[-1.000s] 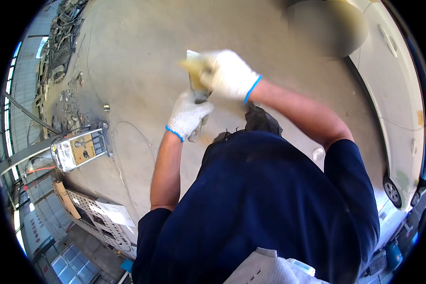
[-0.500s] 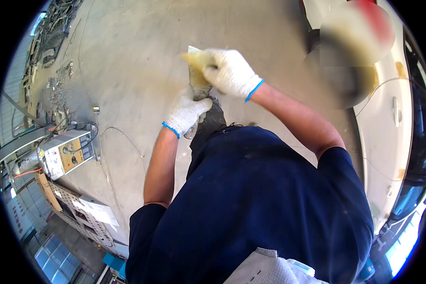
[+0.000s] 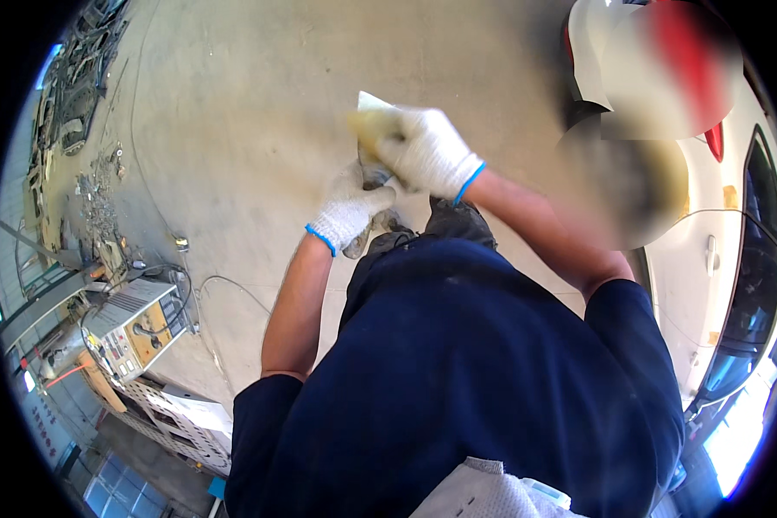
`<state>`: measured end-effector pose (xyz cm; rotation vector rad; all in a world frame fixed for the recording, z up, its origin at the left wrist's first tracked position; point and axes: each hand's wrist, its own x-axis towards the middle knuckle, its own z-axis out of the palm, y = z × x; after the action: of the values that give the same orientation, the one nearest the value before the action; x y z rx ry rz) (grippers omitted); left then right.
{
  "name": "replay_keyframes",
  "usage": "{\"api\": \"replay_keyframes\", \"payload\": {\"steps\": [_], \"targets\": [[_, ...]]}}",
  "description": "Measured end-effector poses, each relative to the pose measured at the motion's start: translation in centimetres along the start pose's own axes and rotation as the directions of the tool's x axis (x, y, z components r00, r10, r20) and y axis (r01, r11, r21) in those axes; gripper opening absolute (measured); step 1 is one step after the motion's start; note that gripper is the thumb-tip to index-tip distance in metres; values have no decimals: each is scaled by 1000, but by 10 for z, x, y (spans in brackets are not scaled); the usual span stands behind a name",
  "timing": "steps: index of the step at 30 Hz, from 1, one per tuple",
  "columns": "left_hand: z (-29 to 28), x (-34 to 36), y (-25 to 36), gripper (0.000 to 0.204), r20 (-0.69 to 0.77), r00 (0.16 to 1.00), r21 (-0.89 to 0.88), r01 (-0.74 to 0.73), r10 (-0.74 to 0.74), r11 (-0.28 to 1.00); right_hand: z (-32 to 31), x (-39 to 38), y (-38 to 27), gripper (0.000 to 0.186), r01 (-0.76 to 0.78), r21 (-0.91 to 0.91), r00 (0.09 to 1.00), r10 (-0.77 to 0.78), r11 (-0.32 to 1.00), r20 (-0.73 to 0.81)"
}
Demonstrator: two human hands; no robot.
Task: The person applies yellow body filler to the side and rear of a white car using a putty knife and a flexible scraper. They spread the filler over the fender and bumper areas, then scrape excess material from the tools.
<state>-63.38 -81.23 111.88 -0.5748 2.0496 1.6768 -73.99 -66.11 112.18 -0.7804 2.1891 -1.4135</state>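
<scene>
Both my hands wear white knit gloves with blue cuffs and meet in front of my body. In my left hand (image 3: 350, 207), closed with the thumb across it, is a flat, broad blade (image 3: 370, 102) like a putty knife. Its pale corner points away from me, and grey smears mark its lower part. My right hand (image 3: 432, 151) is closed on a thin yellow piece (image 3: 369, 131), which lies against or just over the blade. Motion blurs that piece, so its exact kind and any contact are unclear.
A white car (image 3: 684, 285) stands along the right, with tape patches on its side. At the left are a box-shaped machine with a tan panel (image 3: 147, 332), a perforated cart (image 3: 168, 414), loose cables and scattered small debris (image 3: 95, 207). Dark car parts (image 3: 78, 108) lie at the far left.
My right hand has come slightly nearer to me and to the right, with the yellow piece. The blade has shifted a little right in the picture. Both grips stay closed.
</scene>
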Motion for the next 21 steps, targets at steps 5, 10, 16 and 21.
{"api": "replay_keyframes", "payload": {"steps": [5,10,16,21], "targets": [[-50,105,70,21,-5,1000,-2,13,-13,1000,-105,136,73,34,-180,-18,978,176,984,-115],[-67,218,142,16,-194,981,16,-4,7,1000,-167,255,71,33,190,-212,858,-267,959,-438],[-96,339,188,18,-442,890,-205,-219,110,954,-210,383,120,30,-340,-260,917,380,904,123],[-160,417,234,13,-317,948,-244,-99,17,965,-200,481,67,32,34,-159,964,-74,987,-254]]}}
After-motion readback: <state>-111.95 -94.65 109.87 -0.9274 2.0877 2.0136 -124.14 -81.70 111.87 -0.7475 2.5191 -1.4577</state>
